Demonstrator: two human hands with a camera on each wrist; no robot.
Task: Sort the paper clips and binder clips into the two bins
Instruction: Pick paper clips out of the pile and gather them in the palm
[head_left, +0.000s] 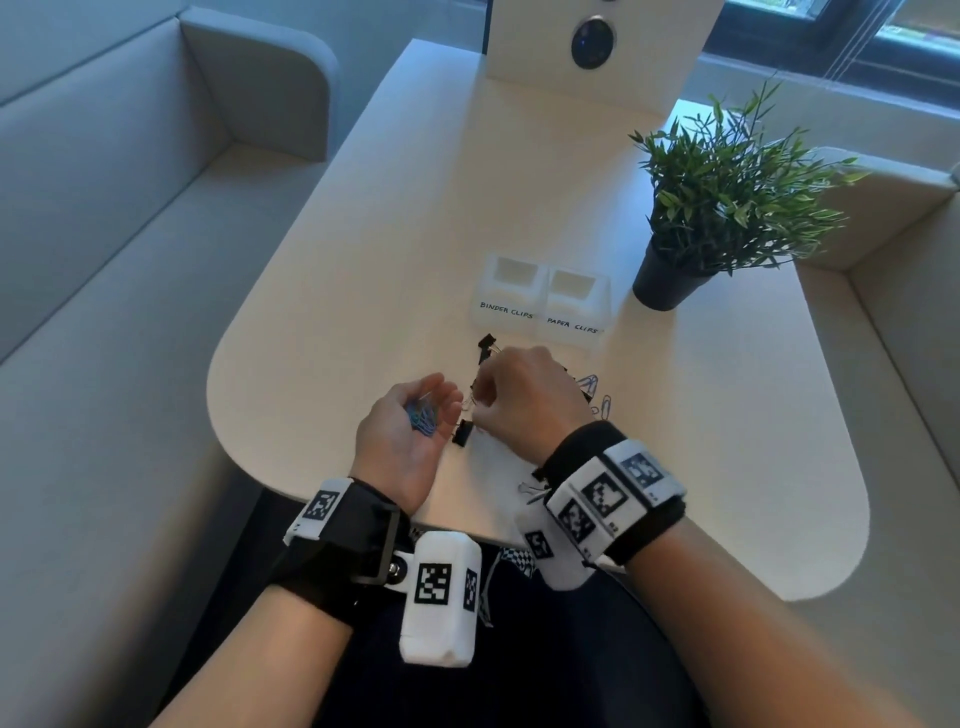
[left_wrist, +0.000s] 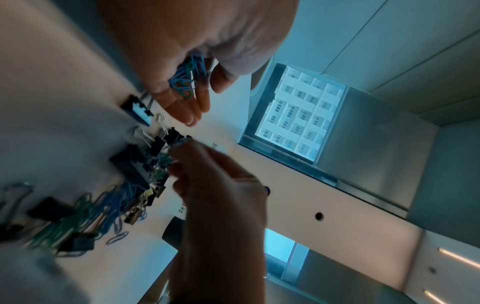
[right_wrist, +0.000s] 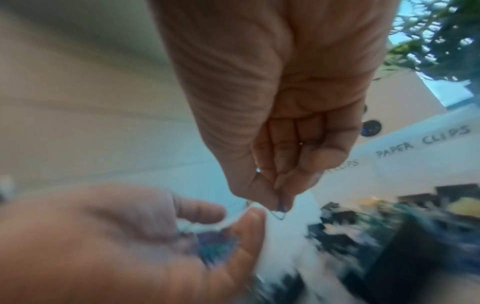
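My left hand (head_left: 441, 396) lies palm up over the table's near edge, cupped, with a small heap of blue and green paper clips (head_left: 423, 415) resting in the palm (left_wrist: 187, 77). Just to its right, my right hand (head_left: 485, 397) pinches one thin paper clip (right_wrist: 280, 214) between thumb and forefinger, a little above the left fingertips. Under and beyond the right hand lies a mixed pile: black binder clips (head_left: 487, 345) (left_wrist: 135, 162) and loose paper clips (head_left: 592, 389) (left_wrist: 111, 202). Two white bins stand behind, marked BINDER CLIPS (head_left: 511, 291) and PAPER CLIPS (head_left: 576, 309).
A potted plant (head_left: 727, 197) stands right of the bins. A white box with a round lens (head_left: 597, 41) is at the table's far end. One binder clip (head_left: 462, 432) lies between my hands, another (head_left: 532, 488) by my right wrist. Grey benches flank the table (head_left: 363, 260).
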